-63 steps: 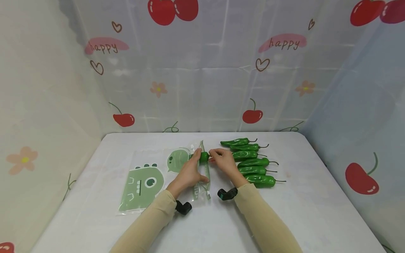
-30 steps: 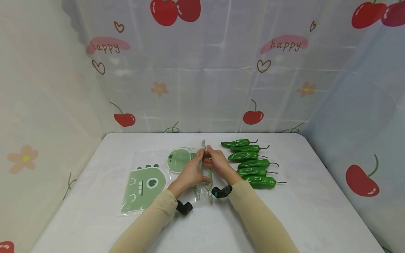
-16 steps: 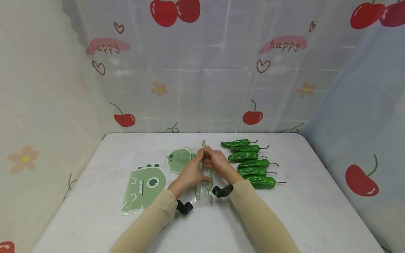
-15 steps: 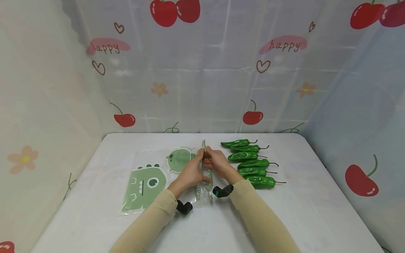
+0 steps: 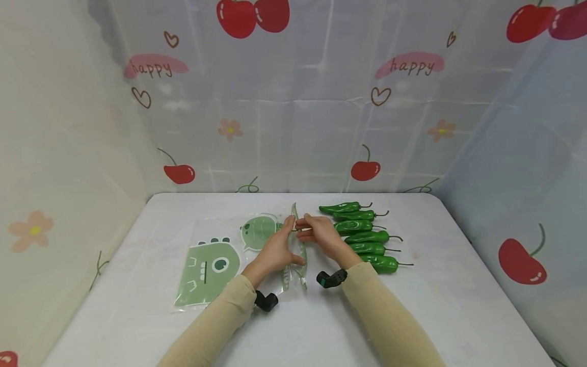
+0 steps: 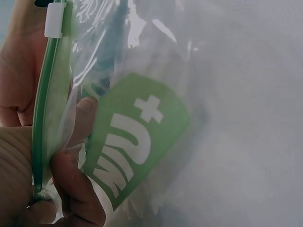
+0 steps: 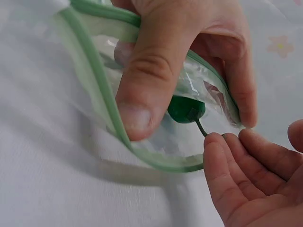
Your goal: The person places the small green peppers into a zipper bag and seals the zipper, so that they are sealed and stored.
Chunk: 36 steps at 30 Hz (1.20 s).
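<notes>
A clear slider bag (image 5: 208, 272) printed with a green dinosaur lies flat, its green-edged mouth (image 7: 90, 52) facing right. My left hand (image 5: 274, 250) grips the bag at the mouth and spreads it, thumb and fingers apart. Inside the mouth sits a green chili pepper (image 7: 186, 109), stem outward; its body is mostly hidden by the left hand. The fingertips of my right hand (image 5: 323, 234) touch the stem tip, fingers fairly straight. In the left wrist view a white slider (image 6: 54, 19) is on the zip strip, and the pepper cannot be made out.
Several green chili peppers (image 5: 367, 236) lie in a column right of the right hand, stems to the right. The white tabletop (image 5: 458, 316) ends at a patterned curtain (image 5: 293, 127) behind and at the sides.
The pepper was pushed left into the bag; only its stem now shows in the head view. The right hand moved left with it, then drew back slightly right. The left hand stayed put.
</notes>
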Each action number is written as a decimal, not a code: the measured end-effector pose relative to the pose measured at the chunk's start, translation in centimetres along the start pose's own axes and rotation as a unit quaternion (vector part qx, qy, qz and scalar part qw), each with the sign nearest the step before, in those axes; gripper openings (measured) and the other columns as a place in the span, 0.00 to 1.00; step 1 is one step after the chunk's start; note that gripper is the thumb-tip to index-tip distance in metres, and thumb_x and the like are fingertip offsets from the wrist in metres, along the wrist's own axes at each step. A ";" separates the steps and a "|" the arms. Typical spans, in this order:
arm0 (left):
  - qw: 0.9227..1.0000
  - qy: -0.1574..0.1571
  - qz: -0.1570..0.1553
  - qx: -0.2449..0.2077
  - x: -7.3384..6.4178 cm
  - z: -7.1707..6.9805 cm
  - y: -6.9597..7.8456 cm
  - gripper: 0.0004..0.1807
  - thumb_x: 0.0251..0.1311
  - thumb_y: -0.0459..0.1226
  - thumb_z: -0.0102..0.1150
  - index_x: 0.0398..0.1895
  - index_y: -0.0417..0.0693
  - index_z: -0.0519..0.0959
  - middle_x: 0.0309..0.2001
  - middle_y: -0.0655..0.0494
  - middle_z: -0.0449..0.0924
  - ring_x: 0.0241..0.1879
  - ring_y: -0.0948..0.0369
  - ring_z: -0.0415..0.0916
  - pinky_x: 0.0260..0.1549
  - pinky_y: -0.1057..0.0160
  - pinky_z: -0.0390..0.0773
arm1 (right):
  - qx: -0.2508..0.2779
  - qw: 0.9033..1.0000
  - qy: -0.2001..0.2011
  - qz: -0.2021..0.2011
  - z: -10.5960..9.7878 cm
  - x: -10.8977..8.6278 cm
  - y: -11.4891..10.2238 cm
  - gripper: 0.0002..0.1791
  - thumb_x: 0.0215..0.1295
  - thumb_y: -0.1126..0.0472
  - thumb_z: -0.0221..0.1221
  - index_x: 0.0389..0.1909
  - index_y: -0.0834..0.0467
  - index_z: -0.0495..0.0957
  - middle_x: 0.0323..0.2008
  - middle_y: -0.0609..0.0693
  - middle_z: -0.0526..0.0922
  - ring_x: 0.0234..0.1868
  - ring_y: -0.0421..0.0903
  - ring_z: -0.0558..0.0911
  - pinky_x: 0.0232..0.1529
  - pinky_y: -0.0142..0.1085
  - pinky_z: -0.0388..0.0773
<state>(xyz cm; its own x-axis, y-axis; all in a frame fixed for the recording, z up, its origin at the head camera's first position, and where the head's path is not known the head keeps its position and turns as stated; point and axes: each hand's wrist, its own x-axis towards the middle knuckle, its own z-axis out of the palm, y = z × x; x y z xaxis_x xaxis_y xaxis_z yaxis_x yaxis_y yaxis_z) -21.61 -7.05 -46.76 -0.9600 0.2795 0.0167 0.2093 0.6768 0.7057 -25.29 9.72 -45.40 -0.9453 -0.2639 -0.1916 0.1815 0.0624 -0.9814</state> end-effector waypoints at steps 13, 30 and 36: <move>1.000 0.004 -0.003 0.006 0.0 -0.2 -0.2 0.71 0.39 0.40 0.87 0.85 0.50 0.48 0.84 0.48 0.48 0.79 0.47 0.55 0.77 0.48 0.61 | -0.085 0.996 -0.018 -0.034 -1.7 -1.4 -0.7 0.23 0.80 0.56 0.52 0.64 0.69 0.77 0.60 0.65 0.82 0.56 0.58 0.85 0.57 0.43 0.85; 1.000 -0.002 -0.003 0.000 -0.1 -0.2 -0.3 0.72 0.38 0.39 0.87 0.85 0.50 0.46 0.84 0.49 0.47 0.81 0.49 0.52 0.79 0.51 0.57 | -0.218 0.971 -0.044 -0.082 -6.8 -4.9 -1.3 0.21 0.75 0.53 0.60 0.63 0.58 0.79 0.62 0.58 0.82 0.58 0.54 0.84 0.64 0.52 0.80; 1.000 -0.003 -0.007 0.001 -0.1 -0.2 -0.2 0.72 0.39 0.40 0.87 0.85 0.49 0.46 0.84 0.49 0.46 0.81 0.48 0.51 0.79 0.50 0.56 | -0.243 0.964 -0.049 -0.094 -8.5 -5.9 -0.9 0.23 0.75 0.53 0.61 0.64 0.61 0.78 0.61 0.59 0.83 0.62 0.55 0.82 0.64 0.49 0.81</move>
<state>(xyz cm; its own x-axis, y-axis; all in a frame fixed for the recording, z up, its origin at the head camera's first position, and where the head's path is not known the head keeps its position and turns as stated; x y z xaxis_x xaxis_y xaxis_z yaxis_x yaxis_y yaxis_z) -21.61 -7.30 -46.78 -0.9620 0.2731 0.0028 0.1956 0.6822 0.7045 -22.14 19.43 -43.24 -0.9148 -0.4024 -0.0346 -0.1613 0.4424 -0.8822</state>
